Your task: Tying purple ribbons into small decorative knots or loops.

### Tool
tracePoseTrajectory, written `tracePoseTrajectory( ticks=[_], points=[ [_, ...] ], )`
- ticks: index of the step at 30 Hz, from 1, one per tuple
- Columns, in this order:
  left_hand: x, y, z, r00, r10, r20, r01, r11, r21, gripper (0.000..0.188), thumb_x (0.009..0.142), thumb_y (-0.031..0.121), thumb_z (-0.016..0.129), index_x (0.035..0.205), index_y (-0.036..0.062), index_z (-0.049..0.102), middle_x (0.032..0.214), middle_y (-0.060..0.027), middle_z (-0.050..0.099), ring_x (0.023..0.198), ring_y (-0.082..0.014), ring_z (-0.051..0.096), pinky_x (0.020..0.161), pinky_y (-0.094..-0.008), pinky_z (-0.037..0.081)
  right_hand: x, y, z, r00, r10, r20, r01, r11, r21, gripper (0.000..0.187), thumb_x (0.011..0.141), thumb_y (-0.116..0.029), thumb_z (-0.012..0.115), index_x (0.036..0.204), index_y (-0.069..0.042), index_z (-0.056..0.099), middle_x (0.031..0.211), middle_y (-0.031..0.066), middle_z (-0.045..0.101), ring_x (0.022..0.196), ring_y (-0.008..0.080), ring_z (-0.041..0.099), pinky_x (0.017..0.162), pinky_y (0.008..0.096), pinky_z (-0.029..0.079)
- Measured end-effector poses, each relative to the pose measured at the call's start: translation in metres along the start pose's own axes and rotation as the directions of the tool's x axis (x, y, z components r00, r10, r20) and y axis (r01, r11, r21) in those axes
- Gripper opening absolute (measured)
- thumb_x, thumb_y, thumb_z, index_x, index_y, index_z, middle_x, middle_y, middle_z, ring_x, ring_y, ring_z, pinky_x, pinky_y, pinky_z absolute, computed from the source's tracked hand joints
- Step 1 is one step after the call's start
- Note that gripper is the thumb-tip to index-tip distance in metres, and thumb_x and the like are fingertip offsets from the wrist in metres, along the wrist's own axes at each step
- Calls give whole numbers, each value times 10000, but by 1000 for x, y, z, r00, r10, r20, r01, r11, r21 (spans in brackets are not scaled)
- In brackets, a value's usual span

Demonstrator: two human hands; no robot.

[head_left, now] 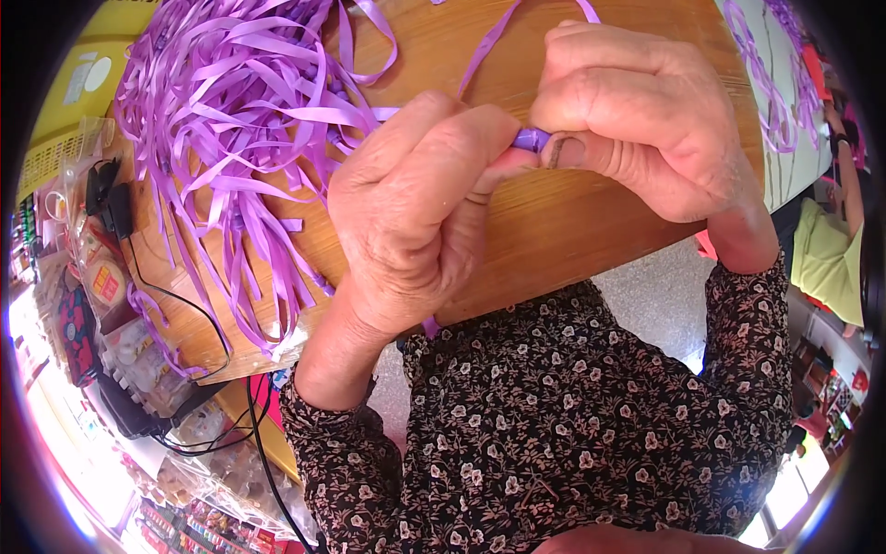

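Observation:
Between my two hands, over the wooden table [554,217], is a small purple plastic connector [531,139] of a ribbon lanyard. My left hand [406,198] is closed, its thumb and forefinger pinching the connector's left end. From the other side my right hand [646,111] pinches the right end with thumb and bent fingers. A purple ribbon [486,44] loops up behind the hands, and a short piece of ribbon [431,326] hangs below my left wrist. The connector's ends are hidden by my fingertips. Left of my hands lies a big tangled pile of purple lanyards [240,111].
At the left table edge are a black plug [118,210] with a cable, plastic bags [138,355] and a yellow crate [92,78]. More purple ribbons [761,83] lie on a white surface at the right. Beyond it another person in a yellow-green top [828,263] is partly visible.

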State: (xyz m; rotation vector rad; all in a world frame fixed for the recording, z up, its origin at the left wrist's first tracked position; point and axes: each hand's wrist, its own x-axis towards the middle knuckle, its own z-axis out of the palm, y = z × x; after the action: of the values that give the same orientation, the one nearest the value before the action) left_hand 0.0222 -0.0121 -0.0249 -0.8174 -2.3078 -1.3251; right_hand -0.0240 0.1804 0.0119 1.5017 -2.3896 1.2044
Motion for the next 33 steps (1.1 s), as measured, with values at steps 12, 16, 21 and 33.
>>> tracePoseTrajectory(
  ticks=[12, 16, 21, 33],
  points=[
    [-3, 1, 4, 996, -4, 89, -1, 999, 53, 138, 817, 75, 651, 886, -36, 608, 698, -96, 560, 601, -183, 530, 535, -267, 410, -3, 6, -10, 976, 61, 207, -90, 987, 135, 143, 777, -115, 624, 848, 6, 599, 771, 108, 531, 679, 248, 542, 566, 317, 426],
    [-6, -4, 2, 988, 144, 59, -152, 972, 177, 132, 818, 69, 643, 891, -33, 600, 691, -109, 553, 570, -209, 529, 513, -280, 413, -6, 9, -4, 960, 140, 243, -227, 899, 376, 128, 832, -126, 601, 862, -3, 615, 744, 101, 546, 660, 227, 545, 565, 291, 420],
    [7, -2, 7, 992, 109, 62, -114, 990, 88, 102, 873, 77, 591, 887, -24, 591, 665, -80, 530, 567, -148, 510, 506, -248, 394, 13, -21, -24, 418, 636, 648, -828, -27, 560, 178, 905, -186, 563, 920, -25, 637, 749, 87, 592, 703, 201, 573, 619, 271, 433],
    [-7, 2, 2, 803, -558, 208, 537, 528, -658, 249, 951, 204, 514, 1090, 13, 589, 800, 26, 592, 632, -19, 412, 553, -164, 317, -3, -4, -6, 985, 79, -151, -78, 997, 16, 311, 773, -122, 706, 1061, -31, 631, 933, 90, 652, 814, 227, 632, 671, 291, 496]
  ],
)
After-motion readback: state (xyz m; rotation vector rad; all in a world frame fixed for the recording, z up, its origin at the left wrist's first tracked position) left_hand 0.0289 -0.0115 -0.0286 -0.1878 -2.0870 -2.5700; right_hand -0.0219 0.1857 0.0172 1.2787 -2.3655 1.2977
